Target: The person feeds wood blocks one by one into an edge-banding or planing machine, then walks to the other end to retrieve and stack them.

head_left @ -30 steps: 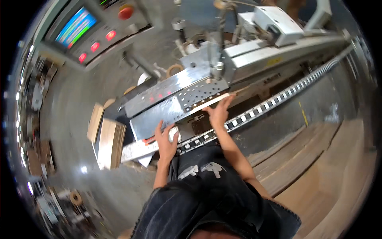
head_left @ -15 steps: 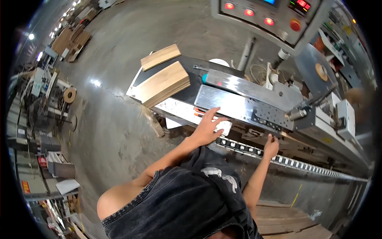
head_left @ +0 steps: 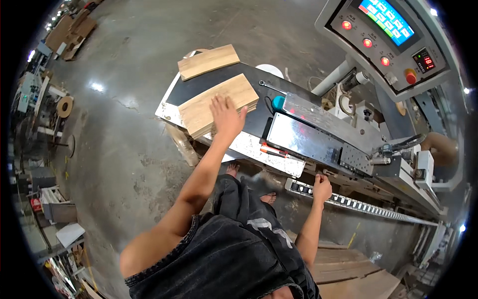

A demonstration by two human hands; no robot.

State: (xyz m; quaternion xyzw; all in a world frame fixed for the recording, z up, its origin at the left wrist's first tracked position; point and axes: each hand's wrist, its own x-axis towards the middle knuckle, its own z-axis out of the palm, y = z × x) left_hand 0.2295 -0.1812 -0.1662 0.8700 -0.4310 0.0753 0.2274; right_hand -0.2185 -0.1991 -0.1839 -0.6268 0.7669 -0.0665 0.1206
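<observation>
Left hand: my left hand [head_left: 227,117] lies spread over the wooden board stack [head_left: 209,103], touching its top board; grip unclosed, nothing lifted.
Right hand: my right hand [head_left: 322,189] is loosely curled beside the roller track [head_left: 371,206]; I cannot tell whether its grip holds anything.
Board stack: on the black tabletop [head_left: 255,128], near its white edge.
Separate board: one wooden board [head_left: 211,61] beyond the stack, near the tabletop's far side.
Machine side: metal plate [head_left: 301,135] right of the stack; orange cutter [head_left: 274,151] before it.
Progress: several boards remain stacked, in my judgement; completed count not determinable.
</observation>
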